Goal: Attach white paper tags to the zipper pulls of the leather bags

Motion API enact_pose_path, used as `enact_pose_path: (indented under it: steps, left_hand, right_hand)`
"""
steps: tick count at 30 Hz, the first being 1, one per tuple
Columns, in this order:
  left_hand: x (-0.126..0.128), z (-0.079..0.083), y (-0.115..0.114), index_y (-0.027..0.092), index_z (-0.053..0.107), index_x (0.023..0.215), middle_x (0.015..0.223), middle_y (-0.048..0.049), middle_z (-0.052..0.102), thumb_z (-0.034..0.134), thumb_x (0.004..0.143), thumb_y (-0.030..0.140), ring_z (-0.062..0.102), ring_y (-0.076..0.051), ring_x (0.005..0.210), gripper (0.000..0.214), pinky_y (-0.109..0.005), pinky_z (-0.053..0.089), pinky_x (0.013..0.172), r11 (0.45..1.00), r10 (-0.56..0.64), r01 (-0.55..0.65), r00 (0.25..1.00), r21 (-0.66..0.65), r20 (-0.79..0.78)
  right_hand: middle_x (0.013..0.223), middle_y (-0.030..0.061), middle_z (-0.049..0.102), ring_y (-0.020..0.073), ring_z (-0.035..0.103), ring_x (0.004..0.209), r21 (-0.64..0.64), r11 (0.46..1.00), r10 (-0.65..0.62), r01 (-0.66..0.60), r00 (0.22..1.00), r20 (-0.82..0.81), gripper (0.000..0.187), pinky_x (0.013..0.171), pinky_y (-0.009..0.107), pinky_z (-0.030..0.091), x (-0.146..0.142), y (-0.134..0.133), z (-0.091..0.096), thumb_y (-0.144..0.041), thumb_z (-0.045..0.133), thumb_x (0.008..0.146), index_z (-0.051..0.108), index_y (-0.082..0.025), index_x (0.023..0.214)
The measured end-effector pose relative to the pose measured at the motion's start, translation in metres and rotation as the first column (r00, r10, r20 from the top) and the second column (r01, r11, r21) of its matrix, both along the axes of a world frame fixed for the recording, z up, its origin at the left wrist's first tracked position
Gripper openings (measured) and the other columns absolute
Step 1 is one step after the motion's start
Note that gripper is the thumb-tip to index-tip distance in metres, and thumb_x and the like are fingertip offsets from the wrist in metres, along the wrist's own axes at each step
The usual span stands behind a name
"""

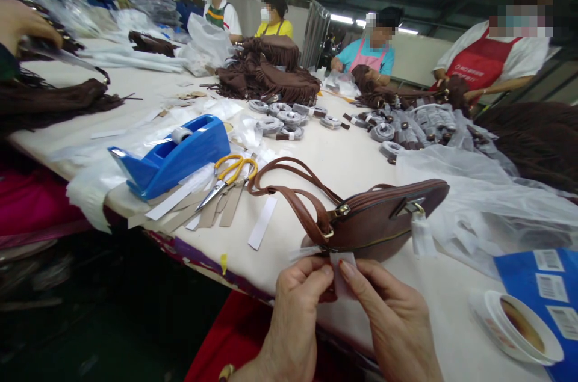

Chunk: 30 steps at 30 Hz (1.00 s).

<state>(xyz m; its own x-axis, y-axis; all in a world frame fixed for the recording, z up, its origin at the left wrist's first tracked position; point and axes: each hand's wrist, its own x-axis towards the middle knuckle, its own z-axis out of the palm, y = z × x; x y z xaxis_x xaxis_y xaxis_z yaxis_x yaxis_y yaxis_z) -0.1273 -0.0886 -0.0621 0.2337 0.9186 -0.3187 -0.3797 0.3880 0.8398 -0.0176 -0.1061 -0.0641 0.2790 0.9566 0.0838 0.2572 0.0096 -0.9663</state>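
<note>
A thin white paper strip (343, 268) is pinched between my two hands at the near end of a brown leather handbag (379, 219). My left hand (300, 304) has its thumb and fingertips closed on the strip's left side. From the other side, my right hand (388, 304) presses its thumb on the strip. The bag lies tilted on the table, its zip shut and its strap (293, 189) looped to the left. A white wrap (422, 234) covers a metal fitting at the bag's right.
Yellow-handled scissors (230, 177) lie on paper strips beside a blue tape dispenser (180, 153). A tape roll (519, 325) and a blue barcode sheet (551, 286) are at right. Wrapped straps (286, 117) and fringed brown bags (271, 72) are further back. Several co-workers stand around the table.
</note>
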Motion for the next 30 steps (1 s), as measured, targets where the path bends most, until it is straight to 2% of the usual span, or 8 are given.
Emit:
enact_pose_path:
  steps: [7, 10, 16, 20, 27, 30]
  left_hand:
    - [0.002, 0.000, 0.001, 0.014, 0.062, 0.072, 0.067, -0.0024, 0.055, 0.057, 0.074, 0.026, 0.045, -0.013, 0.063, 0.013, -0.026, 0.037, 0.061, 0.998, 0.036, -0.033, 0.998, -0.061, 0.050]
    - [0.002, 0.000, 0.001, 0.014, 0.060, 0.071, 0.066, -0.0015, 0.053, 0.057, 0.074, 0.026, 0.044, -0.013, 0.063, 0.013, -0.026, 0.036, 0.060, 0.997, 0.040, -0.035, 0.996, -0.071, 0.075]
    - [0.006, 0.003, 0.001, 0.013, 0.058, 0.068, 0.062, -0.0005, 0.053, 0.058, 0.073, 0.028, 0.044, -0.011, 0.060, 0.016, -0.025, 0.035, 0.060, 0.996, 0.016, -0.007, 0.995, -0.092, 0.097]
    - [0.010, 0.004, 0.001, 0.013, 0.057, 0.067, 0.061, 0.0000, 0.053, 0.059, 0.073, 0.028, 0.042, -0.011, 0.059, 0.016, -0.025, 0.033, 0.059, 0.994, 0.042, -0.029, 0.990, -0.102, 0.133]
    - [0.016, 0.004, 0.001, 0.012, 0.058, 0.070, 0.062, -0.0012, 0.055, 0.061, 0.072, 0.028, 0.045, -0.011, 0.060, 0.016, -0.024, 0.035, 0.059, 0.988, 0.101, -0.083, 0.985, -0.128, 0.141]
    - [0.017, 0.001, 0.001, 0.013, 0.058, 0.070, 0.064, -0.0013, 0.056, 0.063, 0.071, 0.028, 0.047, -0.011, 0.061, 0.016, -0.024, 0.037, 0.060, 0.988, 0.109, -0.095, 0.987, -0.119, 0.118]
  right_hand:
    - [0.063, 0.0003, 0.060, 0.0128, 0.055, 0.060, 0.078, 0.997, 0.014, -0.018, 0.999, 0.040, 0.022, 0.057, 0.020, 0.046, -0.004, 0.000, 0.002, -0.033, 0.058, 0.080, 0.066, -0.019, 0.065]
    - [0.063, 0.0004, 0.060, 0.0126, 0.055, 0.060, 0.107, 0.994, -0.038, 0.030, 0.997, 0.071, 0.019, 0.057, 0.020, 0.046, -0.006, 0.000, 0.001, -0.032, 0.059, 0.080, 0.068, -0.019, 0.069]
    - [0.067, 0.0022, 0.064, 0.0142, 0.056, 0.061, 0.087, 0.990, -0.118, 0.114, 0.992, 0.038, 0.019, 0.056, 0.022, 0.048, -0.007, 0.003, 0.001, -0.035, 0.062, 0.076, 0.071, -0.018, 0.075]
    - [0.067, 0.0028, 0.065, 0.0150, 0.057, 0.061, 0.064, 0.991, -0.121, 0.118, 0.992, 0.037, 0.021, 0.057, 0.023, 0.050, -0.004, 0.004, 0.001, -0.037, 0.062, 0.075, 0.071, -0.018, 0.075]
    - [0.069, 0.0024, 0.067, 0.0151, 0.062, 0.058, 0.082, 0.990, -0.125, 0.114, 0.981, 0.145, 0.022, 0.053, 0.022, 0.052, 0.000, -0.003, 0.001, -0.036, 0.060, 0.077, 0.065, -0.017, 0.086]
    - [0.068, 0.0014, 0.065, 0.0134, 0.060, 0.054, 0.216, 0.965, -0.214, 0.147, 0.920, 0.329, 0.016, 0.052, 0.022, 0.050, -0.005, -0.006, -0.003, -0.032, 0.059, 0.079, 0.062, -0.017, 0.086]
